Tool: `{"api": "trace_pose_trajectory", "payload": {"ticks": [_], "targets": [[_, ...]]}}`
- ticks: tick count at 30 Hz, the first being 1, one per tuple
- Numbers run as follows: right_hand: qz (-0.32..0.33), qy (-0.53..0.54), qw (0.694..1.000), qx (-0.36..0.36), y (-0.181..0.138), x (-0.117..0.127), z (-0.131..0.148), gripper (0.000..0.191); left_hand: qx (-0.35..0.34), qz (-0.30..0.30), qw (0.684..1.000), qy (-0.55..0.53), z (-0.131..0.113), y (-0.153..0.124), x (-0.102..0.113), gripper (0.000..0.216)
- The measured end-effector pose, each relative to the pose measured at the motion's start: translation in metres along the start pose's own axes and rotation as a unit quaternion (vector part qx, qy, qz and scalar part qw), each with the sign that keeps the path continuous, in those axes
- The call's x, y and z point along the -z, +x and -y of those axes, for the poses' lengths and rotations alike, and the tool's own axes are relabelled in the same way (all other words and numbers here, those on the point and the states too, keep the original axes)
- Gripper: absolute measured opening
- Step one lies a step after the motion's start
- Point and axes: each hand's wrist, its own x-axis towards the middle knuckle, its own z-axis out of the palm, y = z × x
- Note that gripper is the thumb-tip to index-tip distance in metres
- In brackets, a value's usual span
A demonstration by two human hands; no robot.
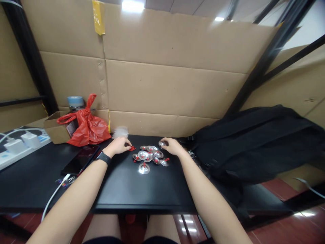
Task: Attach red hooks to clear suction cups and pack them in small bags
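Several small silver finger cymbals (143,155), some with red loops at their centres, lie in a loose cluster on the black table (142,193). One cymbal (144,168) rests apart, nearer the front edge. To the left of the cluster, my left hand (118,146) has its fingertips closed on a small bunch of red cord loops (132,148). My right hand (173,147), at the cluster's back right, pinches the rim of a single silver cymbal (161,143). Its fingers partly cover that disc.
A clear plastic bag (120,132) lies behind my left hand. Further left are a red plastic bag (92,127), a cardboard box (56,128), a phone (80,159) on a cable and a power strip (24,151). A black backpack (256,142) stands at right; cardboard panels (165,88) rise behind.
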Motion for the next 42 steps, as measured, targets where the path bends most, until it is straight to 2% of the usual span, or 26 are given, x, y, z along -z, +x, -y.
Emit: {"api": "trace_pose_trajectory", "payload": {"ticks": [3,5,10,16,22,25,28,31,36,38,42], "targets": [[0.031,-0.007,0.999,-0.011,0.002,-0.002,-0.007,0.029,0.002,-0.017,1.0,-0.019,-0.01,0.001,0.001,0.02],[0.048,-0.006,0.999,-0.008,0.003,-0.003,-0.009,0.031,-0.025,-0.011,0.998,-0.05,-0.02,0.002,0.003,0.018],[0.032,0.012,0.999,0.017,0.004,-0.007,-0.012,0.028,-0.102,0.072,0.984,-0.125,-0.044,0.0,0.004,0.01],[0.015,0.014,1.0,0.015,0.004,-0.009,-0.011,0.023,-0.066,0.096,0.981,-0.155,-0.051,-0.002,-0.001,0.009],[-0.032,0.024,0.998,0.039,0.004,-0.008,0.004,0.033,-0.037,0.103,0.988,-0.108,-0.057,-0.005,0.005,0.012],[-0.072,0.089,0.991,0.067,0.003,-0.008,0.02,0.028,-0.015,0.087,0.988,-0.13,-0.058,-0.004,0.013,0.008],[-0.083,0.154,0.979,0.105,-0.003,-0.007,0.043,0.025,-0.002,0.05,0.984,-0.173,-0.059,-0.002,0.018,0.009],[-0.051,0.208,0.965,0.15,-0.014,-0.007,0.074,0.032,0.009,-0.001,0.97,-0.243,-0.062,0.0,0.016,0.007],[0.027,0.307,0.929,0.204,-0.031,-0.011,0.118,0.058,0.017,-0.066,0.922,-0.381,-0.069,0.003,0.008,0.004],[0.024,0.343,0.919,0.193,-0.033,-0.015,0.125,0.06,0.032,-0.081,0.904,-0.418,-0.071,0.004,0.006,0.007],[-0.011,0.374,0.91,0.178,-0.033,-0.017,0.124,0.047,0.047,-0.082,0.876,-0.472,-0.072,0.006,0.003,0.017]]}}
